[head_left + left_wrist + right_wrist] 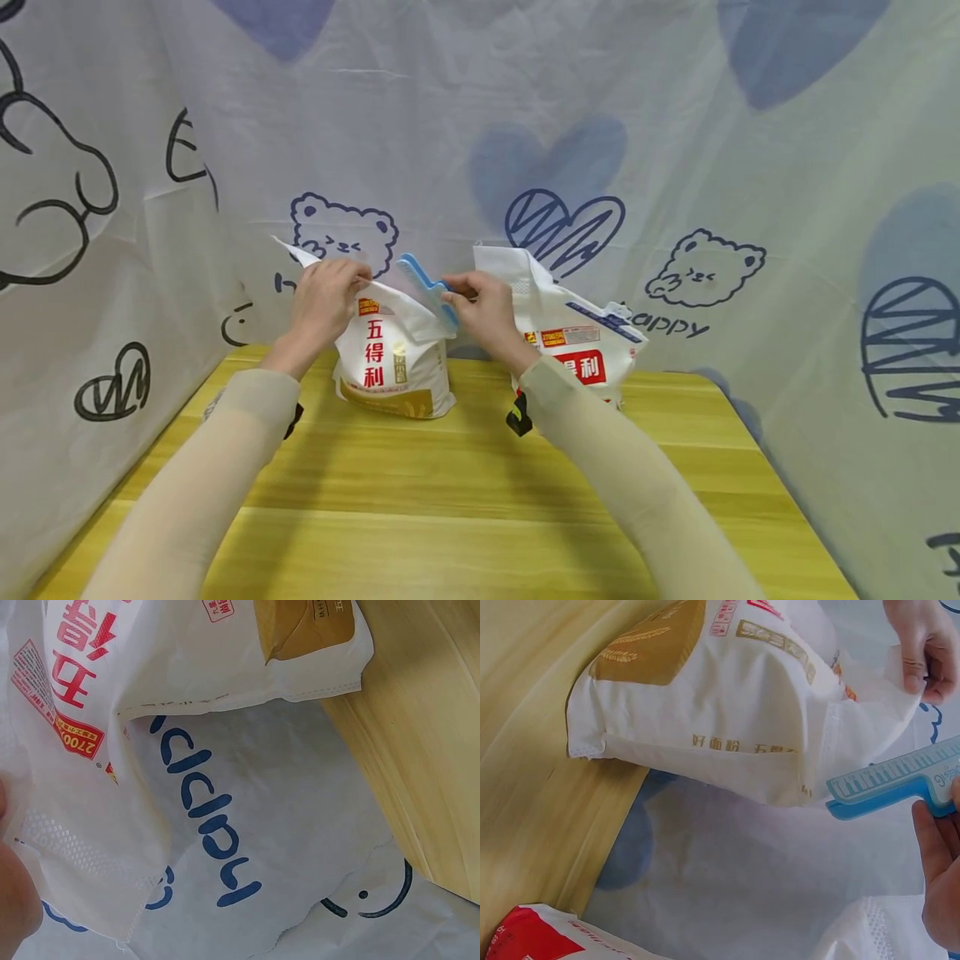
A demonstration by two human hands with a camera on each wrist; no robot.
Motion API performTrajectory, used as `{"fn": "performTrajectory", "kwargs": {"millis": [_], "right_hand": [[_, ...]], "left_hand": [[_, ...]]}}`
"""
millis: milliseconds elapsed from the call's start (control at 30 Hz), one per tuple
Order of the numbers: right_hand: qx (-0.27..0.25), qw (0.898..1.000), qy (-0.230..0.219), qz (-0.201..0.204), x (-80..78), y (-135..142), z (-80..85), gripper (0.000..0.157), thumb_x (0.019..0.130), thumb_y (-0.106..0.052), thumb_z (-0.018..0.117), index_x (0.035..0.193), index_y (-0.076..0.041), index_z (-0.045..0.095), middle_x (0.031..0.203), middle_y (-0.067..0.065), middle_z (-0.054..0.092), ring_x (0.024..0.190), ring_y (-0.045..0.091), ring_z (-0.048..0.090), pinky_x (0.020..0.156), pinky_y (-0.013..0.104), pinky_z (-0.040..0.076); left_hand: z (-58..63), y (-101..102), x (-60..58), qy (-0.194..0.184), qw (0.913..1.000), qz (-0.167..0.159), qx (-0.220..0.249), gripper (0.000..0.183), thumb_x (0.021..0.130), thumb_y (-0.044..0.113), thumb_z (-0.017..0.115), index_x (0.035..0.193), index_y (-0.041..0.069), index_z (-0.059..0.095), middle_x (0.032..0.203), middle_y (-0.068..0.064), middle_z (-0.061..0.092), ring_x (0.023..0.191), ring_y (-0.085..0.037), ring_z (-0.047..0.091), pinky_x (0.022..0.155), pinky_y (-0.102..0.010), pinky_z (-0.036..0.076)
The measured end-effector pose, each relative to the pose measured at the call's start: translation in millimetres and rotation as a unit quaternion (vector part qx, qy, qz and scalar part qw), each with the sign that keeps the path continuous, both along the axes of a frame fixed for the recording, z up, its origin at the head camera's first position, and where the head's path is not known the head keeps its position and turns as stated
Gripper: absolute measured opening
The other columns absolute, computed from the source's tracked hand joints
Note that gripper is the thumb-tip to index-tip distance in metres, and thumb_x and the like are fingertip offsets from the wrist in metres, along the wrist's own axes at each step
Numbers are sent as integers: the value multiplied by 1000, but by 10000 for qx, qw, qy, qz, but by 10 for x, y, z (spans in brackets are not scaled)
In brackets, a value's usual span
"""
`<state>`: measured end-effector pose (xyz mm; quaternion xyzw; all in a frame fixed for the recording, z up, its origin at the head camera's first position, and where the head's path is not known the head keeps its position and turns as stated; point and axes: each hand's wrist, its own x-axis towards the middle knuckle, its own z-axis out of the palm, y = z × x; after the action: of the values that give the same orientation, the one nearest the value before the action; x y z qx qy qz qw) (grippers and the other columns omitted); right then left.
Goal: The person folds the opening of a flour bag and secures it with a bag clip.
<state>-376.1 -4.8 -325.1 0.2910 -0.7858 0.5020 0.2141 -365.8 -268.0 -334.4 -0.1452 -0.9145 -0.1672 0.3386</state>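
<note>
A white flour bag with red characters and a gold base band stands upright near the back of the table. My left hand pinches its top edge, and a loose corner sticks out to the left beyond the fingers. My right hand grips a blue sealing clip by its handle end. In the right wrist view the clip has its long ribbed bar pointing toward the top of the bag, and the fingers curl at its handle.
A second flour bag stands to the right, with a dark blue clip across its slanted top. Under both bags is a yellow wooden table. A white cloth printed with hearts and bears hangs behind and at the sides.
</note>
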Motion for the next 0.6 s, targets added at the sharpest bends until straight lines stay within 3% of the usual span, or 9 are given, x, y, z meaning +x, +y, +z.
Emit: {"fn": "performTrajectory", "kwargs": {"millis": [600], "right_hand": [[485,9988,20,-111,-76,-240,-136,19,95,-2,75,113,-1,77,103,13,74,94,25,73,80,24,62]], "left_hand": [[52,29,4,-153,9998,43,153,13,102,13,65,113,5,69,114,-15,73,114,-36,62,118,-58,35]]}}
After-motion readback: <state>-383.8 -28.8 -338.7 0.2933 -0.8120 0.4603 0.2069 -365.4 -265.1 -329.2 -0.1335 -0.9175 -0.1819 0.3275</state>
